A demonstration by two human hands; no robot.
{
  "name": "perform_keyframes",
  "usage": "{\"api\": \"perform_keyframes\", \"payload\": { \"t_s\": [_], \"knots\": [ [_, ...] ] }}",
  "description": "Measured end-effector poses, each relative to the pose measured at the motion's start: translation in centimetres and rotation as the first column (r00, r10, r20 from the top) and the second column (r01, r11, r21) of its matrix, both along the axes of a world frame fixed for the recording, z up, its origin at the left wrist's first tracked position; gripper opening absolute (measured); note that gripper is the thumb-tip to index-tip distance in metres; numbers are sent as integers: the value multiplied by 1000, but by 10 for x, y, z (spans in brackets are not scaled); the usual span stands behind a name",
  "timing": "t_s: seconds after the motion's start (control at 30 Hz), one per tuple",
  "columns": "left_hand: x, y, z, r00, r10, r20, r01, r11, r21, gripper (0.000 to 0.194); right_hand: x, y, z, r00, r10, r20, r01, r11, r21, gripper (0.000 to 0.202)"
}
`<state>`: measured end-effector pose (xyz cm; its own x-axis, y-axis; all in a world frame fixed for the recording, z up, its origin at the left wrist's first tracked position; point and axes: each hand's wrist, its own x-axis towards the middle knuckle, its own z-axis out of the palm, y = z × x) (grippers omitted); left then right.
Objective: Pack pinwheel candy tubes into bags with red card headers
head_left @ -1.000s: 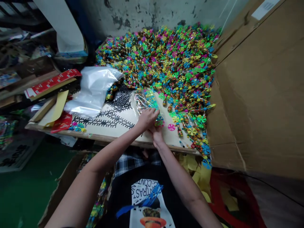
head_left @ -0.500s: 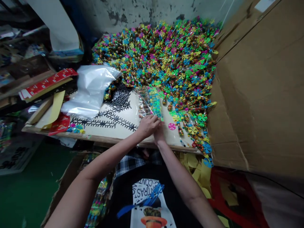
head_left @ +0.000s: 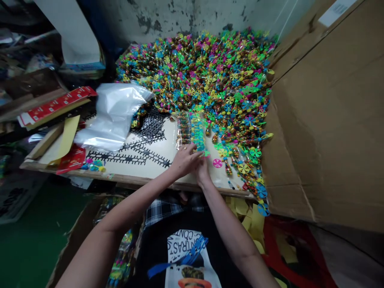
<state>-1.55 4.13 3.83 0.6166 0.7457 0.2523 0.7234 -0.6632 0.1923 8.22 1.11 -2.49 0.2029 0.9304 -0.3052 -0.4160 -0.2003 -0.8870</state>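
Head view — two hands [head_left: 185, 161], touching one filled bag [head_left: 192, 130]

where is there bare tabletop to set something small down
Small free patches of white tabletop show between the black plastic strips and the filled clear bag, and in front of those strips. A narrow one separates the right hand from the pink wheel. Heaped toys crowd the back.
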Motion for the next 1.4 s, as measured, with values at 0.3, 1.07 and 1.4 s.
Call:
{"api": "perform_keyframes", "payload": {
  "t_s": [0.3, 1.07, 1.4],
  "knots": [
    [-32, -8, -28, 996, 67, 51, -67, 998, -5, 36, 14, -5, 23, 939, 87, -333, -116, 991, -69, 27],
    [-25, -13, -44, 992, 76, 105, -74, 997, -19, 35, 83, -164, 122, 591, -632, 502, 614, 756, 229, 13],
    [-28, -26, -34, 979, 89, 181, -73, 993, -94, 22, 106, -32, 137, 648, -653, 392, 560, 757, 336, 29]
  ]
}}
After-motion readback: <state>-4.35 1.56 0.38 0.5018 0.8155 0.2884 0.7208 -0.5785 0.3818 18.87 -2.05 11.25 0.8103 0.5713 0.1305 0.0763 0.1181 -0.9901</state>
